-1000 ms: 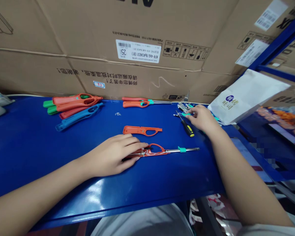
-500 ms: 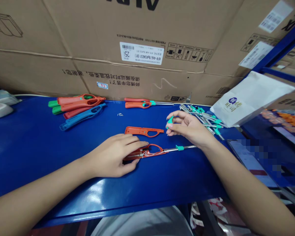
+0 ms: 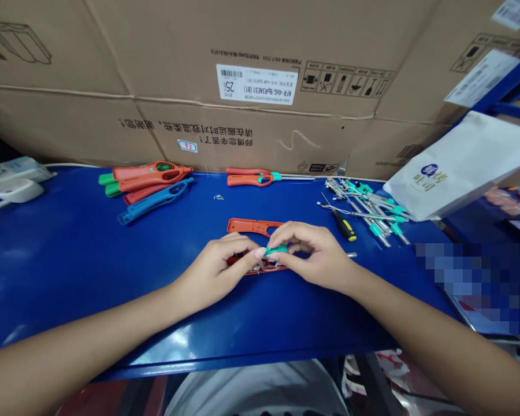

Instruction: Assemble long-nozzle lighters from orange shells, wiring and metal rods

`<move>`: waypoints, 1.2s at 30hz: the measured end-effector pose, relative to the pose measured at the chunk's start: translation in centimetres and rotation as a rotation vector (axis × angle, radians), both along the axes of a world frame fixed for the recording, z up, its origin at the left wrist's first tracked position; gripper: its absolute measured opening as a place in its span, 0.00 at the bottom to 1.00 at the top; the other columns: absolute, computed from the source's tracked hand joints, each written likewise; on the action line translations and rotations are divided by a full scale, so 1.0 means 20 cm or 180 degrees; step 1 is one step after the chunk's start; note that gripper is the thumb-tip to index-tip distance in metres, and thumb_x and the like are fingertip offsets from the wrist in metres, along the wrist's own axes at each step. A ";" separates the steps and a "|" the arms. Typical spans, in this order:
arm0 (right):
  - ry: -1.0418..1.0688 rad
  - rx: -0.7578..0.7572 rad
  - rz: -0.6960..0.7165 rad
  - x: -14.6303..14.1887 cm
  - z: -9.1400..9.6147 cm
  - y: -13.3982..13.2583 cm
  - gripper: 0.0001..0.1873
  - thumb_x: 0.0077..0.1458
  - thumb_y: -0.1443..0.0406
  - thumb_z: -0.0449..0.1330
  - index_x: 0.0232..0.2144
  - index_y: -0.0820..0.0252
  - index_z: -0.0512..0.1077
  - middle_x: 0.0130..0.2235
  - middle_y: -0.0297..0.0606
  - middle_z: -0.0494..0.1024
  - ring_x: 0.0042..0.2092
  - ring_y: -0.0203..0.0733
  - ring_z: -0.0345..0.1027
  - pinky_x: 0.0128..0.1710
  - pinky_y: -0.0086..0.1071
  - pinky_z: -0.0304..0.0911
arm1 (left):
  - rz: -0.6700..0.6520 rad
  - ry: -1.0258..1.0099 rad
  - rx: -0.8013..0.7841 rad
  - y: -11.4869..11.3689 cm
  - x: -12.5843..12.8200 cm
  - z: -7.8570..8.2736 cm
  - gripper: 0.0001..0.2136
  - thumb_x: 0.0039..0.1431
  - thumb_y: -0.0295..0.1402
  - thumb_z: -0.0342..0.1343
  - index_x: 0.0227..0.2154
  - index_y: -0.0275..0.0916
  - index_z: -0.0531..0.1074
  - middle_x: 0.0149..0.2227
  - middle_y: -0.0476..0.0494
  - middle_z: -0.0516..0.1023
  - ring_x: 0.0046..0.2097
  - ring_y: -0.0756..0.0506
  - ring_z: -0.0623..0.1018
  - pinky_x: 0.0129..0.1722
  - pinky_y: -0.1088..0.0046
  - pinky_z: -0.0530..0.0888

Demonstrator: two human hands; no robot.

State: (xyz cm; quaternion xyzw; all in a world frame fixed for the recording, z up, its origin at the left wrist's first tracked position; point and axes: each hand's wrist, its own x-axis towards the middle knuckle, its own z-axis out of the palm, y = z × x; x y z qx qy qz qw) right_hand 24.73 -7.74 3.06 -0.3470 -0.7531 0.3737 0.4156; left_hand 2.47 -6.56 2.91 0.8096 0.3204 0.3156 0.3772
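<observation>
Between the thumb and fingers of my right hand (image 3: 318, 255) is a small teal lighter trigger (image 3: 279, 249). It sits over an open orange gas lighter half (image 3: 266, 270) with thin white wires inside. My left hand (image 3: 214, 264) is closed around the handle end of that half, its thumb tip against the trigger's left end. Both hands cover much of the lighter; a metal tube end (image 3: 351, 255) shows beyond the right hand. Just behind lies the matching orange casing half (image 3: 241, 225), partly hidden by the right fingers.
At the back left lie orange, green and blue casings (image 3: 149, 176). Orange lighter parts with a rod (image 3: 249, 180) lie at back centre. Metal tubes with teal pieces (image 3: 379, 211) and a yellow-black screwdriver (image 3: 344, 226) are right. A white bag (image 3: 459, 167) leans there; cardboard (image 3: 177, 58) stands behind.
My right hand has moved left and down with the trigger, from beside the casing half onto the open lighter half. My left thumb has come up to the trigger. The screwdriver is now uncovered.
</observation>
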 end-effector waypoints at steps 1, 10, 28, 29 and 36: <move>-0.0134 0.0255 0.0025 0.00 0.00 0.00 0.02 0.60 0.67 0.65 0.37 0.58 0.76 0.40 0.38 0.80 0.39 0.35 0.75 0.33 0.27 0.72 | 0.0011 -0.0006 -0.0004 0.00 0.00 0.00 0.14 0.70 0.36 0.53 0.32 0.37 0.79 0.31 0.48 0.80 0.36 0.50 0.77 0.40 0.74 0.72; -0.1098 0.1285 0.0241 0.03 0.02 -0.02 0.06 0.66 0.69 0.58 0.43 0.55 0.73 0.42 0.37 0.82 0.45 0.38 0.77 0.48 0.31 0.71 | 0.0192 0.0062 -0.0011 0.00 0.00 0.01 0.09 0.64 0.34 0.60 0.30 0.39 0.80 0.30 0.49 0.81 0.33 0.50 0.77 0.35 0.75 0.71; -0.2019 0.1051 0.0314 0.14 0.07 0.04 0.08 0.68 0.65 0.55 0.36 0.59 0.73 0.37 0.39 0.79 0.39 0.40 0.71 0.40 0.34 0.63 | 0.0154 0.0610 0.0876 0.03 -0.04 -0.02 0.08 0.63 0.39 0.62 0.40 0.41 0.76 0.41 0.47 0.82 0.44 0.45 0.78 0.46 0.67 0.69; -0.2094 0.1036 0.0318 0.15 0.08 0.04 0.08 0.67 0.66 0.55 0.36 0.59 0.73 0.36 0.39 0.79 0.38 0.41 0.70 0.39 0.33 0.63 | 0.0155 0.0764 0.0948 0.03 -0.04 -0.02 0.10 0.63 0.40 0.62 0.43 0.41 0.75 0.44 0.46 0.81 0.46 0.43 0.77 0.47 0.65 0.69; -0.2536 0.0820 0.0519 0.18 0.12 0.03 0.06 0.65 0.68 0.56 0.36 0.59 0.74 0.36 0.37 0.78 0.38 0.40 0.69 0.39 0.33 0.60 | -0.0046 0.1458 0.1126 0.01 -0.07 0.03 0.11 0.63 0.36 0.58 0.47 0.44 0.72 0.48 0.47 0.80 0.49 0.41 0.77 0.46 0.63 0.66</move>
